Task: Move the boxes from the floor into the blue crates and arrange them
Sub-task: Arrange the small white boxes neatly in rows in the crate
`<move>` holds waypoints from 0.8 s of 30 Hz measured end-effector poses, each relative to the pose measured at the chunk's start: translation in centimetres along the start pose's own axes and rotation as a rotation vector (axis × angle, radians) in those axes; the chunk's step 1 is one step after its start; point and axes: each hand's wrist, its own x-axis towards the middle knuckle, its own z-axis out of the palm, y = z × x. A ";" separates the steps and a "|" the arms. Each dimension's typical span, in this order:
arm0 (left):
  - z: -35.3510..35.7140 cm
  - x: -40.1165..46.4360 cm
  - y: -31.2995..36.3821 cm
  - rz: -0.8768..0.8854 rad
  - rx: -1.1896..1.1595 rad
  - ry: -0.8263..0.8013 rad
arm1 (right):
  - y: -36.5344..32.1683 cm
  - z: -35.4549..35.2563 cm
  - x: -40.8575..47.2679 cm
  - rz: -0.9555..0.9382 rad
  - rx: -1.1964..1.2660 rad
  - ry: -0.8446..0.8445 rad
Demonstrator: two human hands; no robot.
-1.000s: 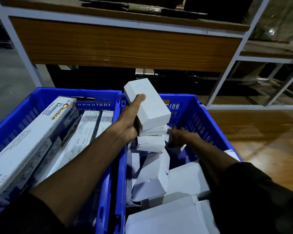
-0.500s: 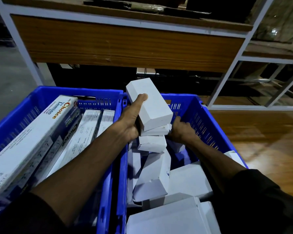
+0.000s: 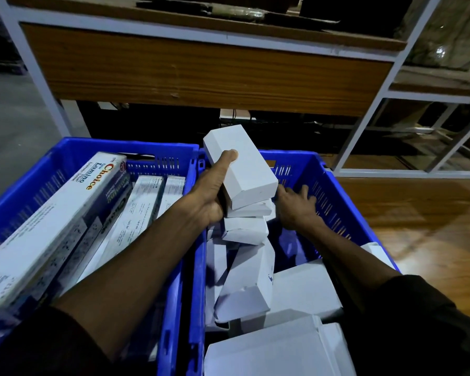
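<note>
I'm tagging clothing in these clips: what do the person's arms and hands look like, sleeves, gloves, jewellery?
Both arms wear dark, black-looking sleeves pushed up, leaving the forearms bare. The left sleeve fills the bottom-left corner, the right sleeve the bottom right. The left hand and right hand are bare: no gloves. No watch, ring or bracelet shows on the visible sides.

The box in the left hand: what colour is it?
Plain white, no print visible on the box; the left hand grips it. Head view shows it best.
</note>
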 end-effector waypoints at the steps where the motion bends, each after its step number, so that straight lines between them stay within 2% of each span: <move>1: 0.0 0.0 0.0 0.001 0.000 0.002 | 0.2 0.2 0.1 -0.047 -0.069 0.028; 8: 0.0 -0.2 0.0 0.004 0.018 -0.002 | 0.7 1.3 1.4 -0.172 -0.075 -0.213; 11: 0.0 -0.2 0.0 0.005 0.024 -0.004 | 0.6 0.1 1.9 -0.106 0.055 -0.326; 18: 0.0 -0.3 -0.1 0.013 0.027 -0.009 | -0.5 1.6 2.0 0.089 0.223 -0.148; 21: 0.1 -0.4 -0.1 0.013 0.031 0.005 | -1.2 1.3 1.4 0.138 0.443 -0.033; 22: 0.1 -0.4 -0.1 0.012 0.033 0.004 | -1.5 0.7 1.0 0.177 0.499 -0.015; 24: 0.1 -0.3 -0.1 0.012 0.031 0.001 | -1.4 0.5 1.1 0.250 0.588 -0.083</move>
